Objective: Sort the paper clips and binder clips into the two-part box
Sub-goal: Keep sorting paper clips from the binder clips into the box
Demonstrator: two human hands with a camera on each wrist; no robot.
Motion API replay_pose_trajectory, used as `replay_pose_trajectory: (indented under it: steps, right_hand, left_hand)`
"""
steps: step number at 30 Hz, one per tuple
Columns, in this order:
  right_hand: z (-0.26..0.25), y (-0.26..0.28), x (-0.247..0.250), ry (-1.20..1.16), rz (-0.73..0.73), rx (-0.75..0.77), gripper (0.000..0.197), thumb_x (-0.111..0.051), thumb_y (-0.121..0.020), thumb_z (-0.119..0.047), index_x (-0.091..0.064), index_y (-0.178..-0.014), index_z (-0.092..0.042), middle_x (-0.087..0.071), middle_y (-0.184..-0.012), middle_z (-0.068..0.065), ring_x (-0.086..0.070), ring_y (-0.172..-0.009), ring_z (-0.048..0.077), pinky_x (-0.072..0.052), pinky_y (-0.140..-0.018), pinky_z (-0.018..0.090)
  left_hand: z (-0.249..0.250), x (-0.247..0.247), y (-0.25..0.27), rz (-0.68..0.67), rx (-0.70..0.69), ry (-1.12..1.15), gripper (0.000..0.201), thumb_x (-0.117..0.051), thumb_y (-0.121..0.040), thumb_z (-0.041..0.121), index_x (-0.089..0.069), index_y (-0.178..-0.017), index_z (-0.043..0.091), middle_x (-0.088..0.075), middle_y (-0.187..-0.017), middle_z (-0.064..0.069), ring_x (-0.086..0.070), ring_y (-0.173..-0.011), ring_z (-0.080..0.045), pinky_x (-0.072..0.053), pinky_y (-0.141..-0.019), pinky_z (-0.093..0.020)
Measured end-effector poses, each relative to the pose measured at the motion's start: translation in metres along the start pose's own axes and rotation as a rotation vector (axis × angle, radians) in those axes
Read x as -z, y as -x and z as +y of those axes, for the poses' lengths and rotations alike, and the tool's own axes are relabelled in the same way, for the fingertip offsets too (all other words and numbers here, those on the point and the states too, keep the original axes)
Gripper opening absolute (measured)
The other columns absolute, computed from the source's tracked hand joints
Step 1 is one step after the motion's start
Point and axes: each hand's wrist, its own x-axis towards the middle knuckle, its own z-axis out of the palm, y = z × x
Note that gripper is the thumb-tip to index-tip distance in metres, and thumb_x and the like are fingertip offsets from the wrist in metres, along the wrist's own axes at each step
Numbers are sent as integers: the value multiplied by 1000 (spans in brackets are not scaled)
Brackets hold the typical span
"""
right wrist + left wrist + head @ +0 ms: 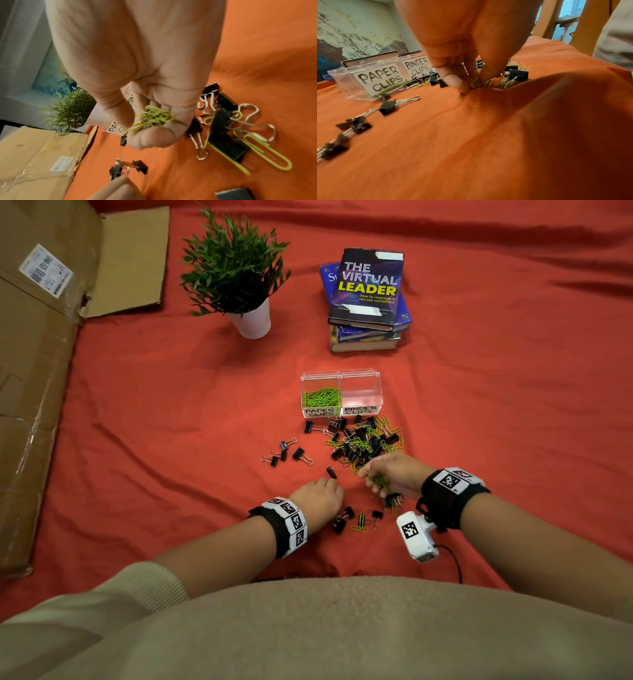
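Note:
The clear two-part box (342,374) stands on the red cloth. Its left half, labelled PAPER CLIPS, holds green paper clips (320,398). Its right half (362,397), labelled BINDER CLIPS, looks empty. A mixed pile of black binder clips and green paper clips (363,440) lies just in front of the box. My right hand (373,479) grips a bunch of green paper clips (154,117) above the pile's near edge. My left hand (333,481) is down on the cloth, with thumb and finger pinching a green paper clip (482,83). A black binder clip (331,472) lies just beyond its fingertips.
A few loose binder clips (284,453) lie to the left of the pile, and more clips (356,518) lie between my wrists. A potted plant (236,268) and a stack of books (368,296) stand behind the box. A large cardboard box (41,371) fills the left side.

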Motion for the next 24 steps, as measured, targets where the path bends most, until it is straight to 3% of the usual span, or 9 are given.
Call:
replay_pose_trajectory:
  steps: [4, 7, 10, 13, 15, 17, 19, 21, 24]
  right_hand:
    - [6, -2, -9, 218, -17, -2, 24, -55, -92, -19, -60, -72, -9, -57, -60, 4, -53, -48, 14, -43, -44, 24]
    - [7, -3, -17, 344, -59, 2, 23, -47, -93, -10, -63, -78, -8, -58, -63, 3, -53, -46, 10, -43, -44, 23]
    - [8, -5, -25, 558, -37, 47, 24, -45, -93, -13, -68, -86, -11, -61, -66, 0, -55, -51, 12, -47, -47, 26]
    - [10, -3, -32, 881, 4, 168, 17, -56, -88, -22, -71, -88, -13, -69, -83, -1, -61, -71, 15, -52, -66, 28]
    - [11, 0, -38, 1021, -24, 241, 14, -63, -84, -22, -67, -94, -13, -61, -77, -10, -52, -65, 5, -40, -58, 18]
    - [15, 0, -41, 1145, -57, 284, 21, -68, -80, -23, -63, -99, -16, -59, -80, -10, -49, -69, 5, -34, -59, 19]
    - [19, 0, -42, 1250, -76, 311, 21, -67, -80, -22, -61, -100, -17, -65, -91, -4, -52, -77, 10, -34, -59, 23]
    - [22, -1, -42, 1280, -58, 322, 21, -64, -82, -24, -60, -101, -18, -65, -91, -2, -56, -79, 14, -36, -62, 24]
    - [20, -1, -37, 1194, 34, 326, 25, -60, -83, -30, -59, -103, -16, -57, -81, -4, -57, -76, 18, -40, -62, 27]
  left_hand:
    - [-11, 8, -3, -32, 155, 323, 28, -48, -89, 13, -47, -116, 2, -55, -118, -18, -55, -108, -35, -45, -86, -42]
    - [-26, 13, 0, 88, 260, 602, 15, -51, -88, 14, -52, -100, 6, -63, -98, -17, -60, -88, -33, -42, -70, -33]
    - [-39, 12, 5, 160, 329, 844, 9, -55, -86, 11, -49, -90, 17, -59, -79, -4, -54, -74, -22, -39, -67, -28]
    - [-48, 14, 5, 162, 356, 946, 17, -52, -89, 10, -56, -103, 19, -50, -74, 8, -50, -71, -15, -40, -68, -27]
    - [-51, 14, 4, 154, 372, 995, 23, -47, -92, 10, -61, -108, 20, -51, -72, 8, -49, -65, -12, -40, -62, -25]
    - [-50, 13, 2, 131, 401, 1104, 28, -41, -92, 7, -65, -95, 22, -53, -68, 4, -52, -59, -13, -43, -57, -25]
    - [-47, 11, 0, 90, 427, 1229, 34, -34, -92, 2, -59, -78, 20, -52, -67, -1, -54, -53, -12, -44, -49, -23]
    - [-42, 12, -1, 50, 438, 1306, 34, -31, -93, 2, -52, -72, 17, -49, -66, -2, -53, -44, -6, -40, -41, -19]
    - [-39, 13, 0, 48, 449, 1259, 28, -35, -94, 9, -49, -70, 17, -47, -65, 1, -47, -52, -13, -36, -48, -23]
